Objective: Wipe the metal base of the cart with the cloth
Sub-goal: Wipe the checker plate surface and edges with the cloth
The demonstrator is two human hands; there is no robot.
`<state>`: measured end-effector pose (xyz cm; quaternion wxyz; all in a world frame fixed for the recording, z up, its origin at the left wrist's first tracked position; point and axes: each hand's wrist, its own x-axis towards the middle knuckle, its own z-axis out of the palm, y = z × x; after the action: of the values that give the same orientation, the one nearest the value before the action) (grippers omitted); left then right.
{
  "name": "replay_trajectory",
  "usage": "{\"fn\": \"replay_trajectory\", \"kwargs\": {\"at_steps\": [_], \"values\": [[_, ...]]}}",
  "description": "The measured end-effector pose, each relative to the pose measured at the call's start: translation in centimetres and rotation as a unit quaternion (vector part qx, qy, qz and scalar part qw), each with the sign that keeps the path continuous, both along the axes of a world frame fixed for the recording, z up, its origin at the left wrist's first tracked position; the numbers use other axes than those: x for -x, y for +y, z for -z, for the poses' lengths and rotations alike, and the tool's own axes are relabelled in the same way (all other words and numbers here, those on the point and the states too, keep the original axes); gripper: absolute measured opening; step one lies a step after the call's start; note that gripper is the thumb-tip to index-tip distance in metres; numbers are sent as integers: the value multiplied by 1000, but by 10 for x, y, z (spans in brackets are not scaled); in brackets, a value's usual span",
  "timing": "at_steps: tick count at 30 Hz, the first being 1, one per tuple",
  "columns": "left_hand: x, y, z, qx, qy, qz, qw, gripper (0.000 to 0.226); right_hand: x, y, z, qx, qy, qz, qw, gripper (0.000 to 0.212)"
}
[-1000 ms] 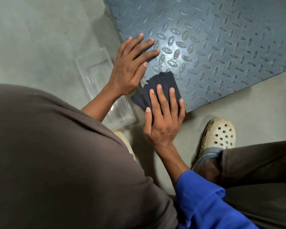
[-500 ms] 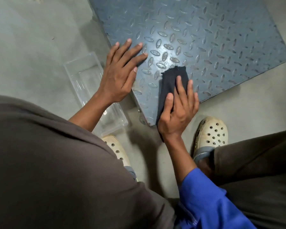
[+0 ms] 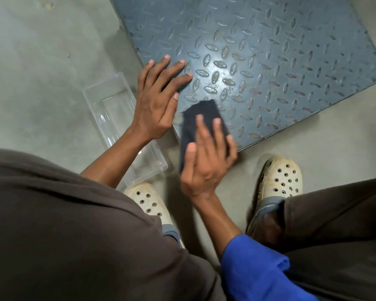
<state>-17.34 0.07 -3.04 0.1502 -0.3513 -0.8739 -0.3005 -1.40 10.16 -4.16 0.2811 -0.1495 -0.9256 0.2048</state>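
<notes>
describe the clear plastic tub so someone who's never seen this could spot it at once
Start at the blue-grey diamond-tread metal base up top. Off its left edge, on the grey concrete floor, lies a rectangular clear plastic tub, partly behind the left forearm. It alone is see-through, unlike the cream perforated clog at its near end.

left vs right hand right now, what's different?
Left hand lies bare on the metal base, fingers spread; right hand presses the dark cloth, fingers closer together. Left hand sits at the base's left edge, right hand at its near corner. Left hand is sharp, right hand slightly blurred. Both are flat, fingers straight.
</notes>
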Motion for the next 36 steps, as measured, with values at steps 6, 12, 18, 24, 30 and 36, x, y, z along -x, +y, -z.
{"fn": "replay_trajectory", "kwargs": {"at_steps": [6, 12, 18, 24, 30, 36], "values": [[1, -3, -4, 28, 2, 5, 1000, 49, -4, 32, 7, -48, 13, -39, 998, 47], [1, 0, -2, 17, 10, -8, 1000, 49, -6, -9, 6, -49, -5, -44, 998, 47], [16, -10, 3, 47, 42, 12, 998, 49, 2, -29, -3, -132, -75, -66, 986, 48], [24, -17, -6, 72, 41, 50, 995, 50, -18, -1, 10, -189, -65, -161, 966, 49], [18, -13, -11, 57, 29, 34, 997, 49, -13, -1, 7, -141, -41, -154, 977, 44], [16, -16, -15, 72, 20, 45, 996, 49, -31, 22, 10, -143, -47, -166, 975, 46]]}}
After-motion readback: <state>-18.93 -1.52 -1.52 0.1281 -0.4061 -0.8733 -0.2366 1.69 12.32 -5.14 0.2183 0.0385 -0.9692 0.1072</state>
